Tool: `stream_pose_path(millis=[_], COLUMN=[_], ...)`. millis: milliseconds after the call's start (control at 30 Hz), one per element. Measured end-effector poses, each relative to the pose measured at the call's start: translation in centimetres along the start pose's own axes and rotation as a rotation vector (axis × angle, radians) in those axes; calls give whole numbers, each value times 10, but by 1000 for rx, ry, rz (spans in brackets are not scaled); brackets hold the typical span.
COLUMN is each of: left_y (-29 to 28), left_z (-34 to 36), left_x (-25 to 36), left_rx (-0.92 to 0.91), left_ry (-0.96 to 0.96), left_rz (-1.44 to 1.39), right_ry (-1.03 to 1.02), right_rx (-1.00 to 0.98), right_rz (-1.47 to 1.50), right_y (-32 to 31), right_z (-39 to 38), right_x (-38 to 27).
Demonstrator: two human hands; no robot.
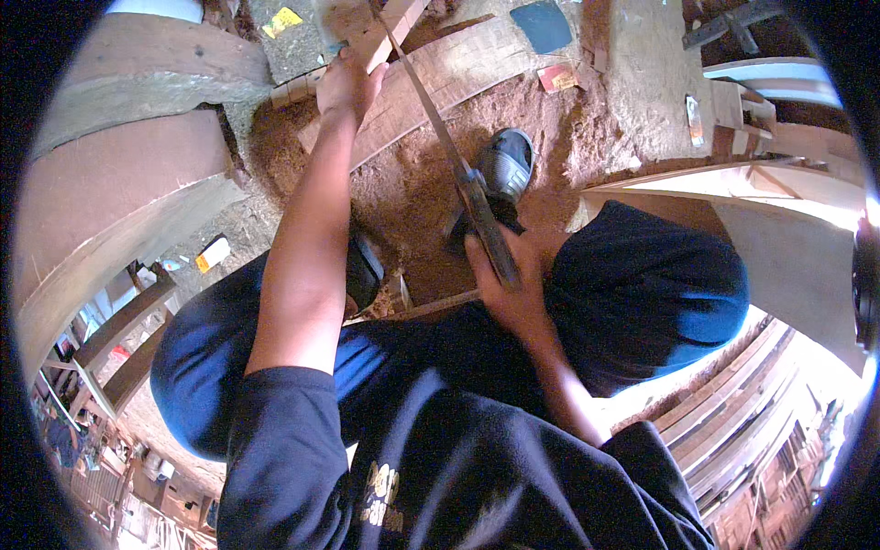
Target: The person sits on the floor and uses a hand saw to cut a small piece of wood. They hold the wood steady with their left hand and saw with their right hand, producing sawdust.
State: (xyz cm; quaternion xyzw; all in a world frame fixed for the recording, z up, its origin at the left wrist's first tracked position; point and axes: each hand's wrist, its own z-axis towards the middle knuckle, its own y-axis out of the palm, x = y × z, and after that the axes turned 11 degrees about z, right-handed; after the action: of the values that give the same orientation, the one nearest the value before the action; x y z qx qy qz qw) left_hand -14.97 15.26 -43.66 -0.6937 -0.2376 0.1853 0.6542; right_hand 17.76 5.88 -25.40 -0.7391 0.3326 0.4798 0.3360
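Observation:
My right hand is wrapped around the dark handle of a handsaw. Its long narrow blade appears nearly edge-on and slants up and left, crossing a pale wooden strip at the top of the view. With my left arm stretched forward, my left hand grips that strip close to the blade; some of its fingers are hidden. Whether the teeth are in the wood I cannot tell. Beneath the strip and the blade lies a broad curved wooden board.
My shoe rests on sawdust-strewn ground just right of the blade. Large curved timber pieces stand at the left, another board at the right. Stacked slats lie at lower right. A blue-grey flat scrap lies near the top.

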Motion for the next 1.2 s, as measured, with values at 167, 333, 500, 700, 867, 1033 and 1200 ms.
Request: stream_pose_path(millis=[167,333,500,700,867,1033,1200], left_y=[3,-12,-8,-24,-18,-16,-18], left_z=[-5,0,-3,3,3,0,-2], left_x=[-5,5,-2,7,-4,-1,2], left_rx=[-13,-98,-54,-158,-146,-158,-132], left_ry=[-1,-6,12,-20,-31,-8,-21], left_rz=[11,-25,2,43,15,37,41], right_ry=[-11,5,-33,-14,-58,50,-37], right_rx=[-15,1,8,4,-9,-39,-80], right_rz=[-59,-17,36,61,85,10,-41], right_y=[-1,-5,8,-3,0,-22,6], right_z=[-11,-9,10,-4,12,-11,18], right_x=[-12,5,4,8,2,-14,7])
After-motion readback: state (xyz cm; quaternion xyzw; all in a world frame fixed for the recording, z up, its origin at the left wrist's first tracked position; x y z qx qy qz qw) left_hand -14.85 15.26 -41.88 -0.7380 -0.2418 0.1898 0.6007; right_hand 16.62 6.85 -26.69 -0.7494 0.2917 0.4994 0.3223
